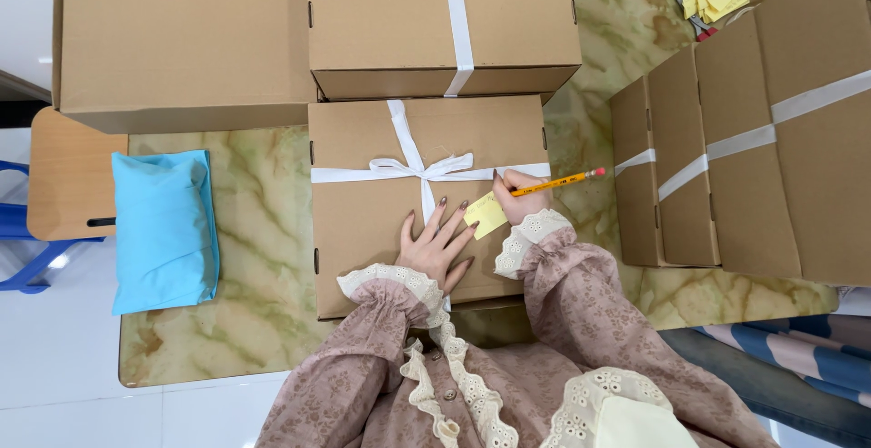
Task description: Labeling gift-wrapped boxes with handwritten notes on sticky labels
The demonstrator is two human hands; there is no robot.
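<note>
Pencil (553, 182) gripped in my closed right hand (515, 196) writes on the yellow note (486, 215), which my flat, open left hand (437, 246) steadies beside it on the box (363, 221).

We see a yellow pencil (552, 183) with a red eraser end, lying nearly level, its tip on a small yellow note (487, 214). The note lies flat on the lid of a brown box (363, 212), just below the white ribbon (413, 168) tied in a bow across it. Any writing on the note is too small to tell.
</note>
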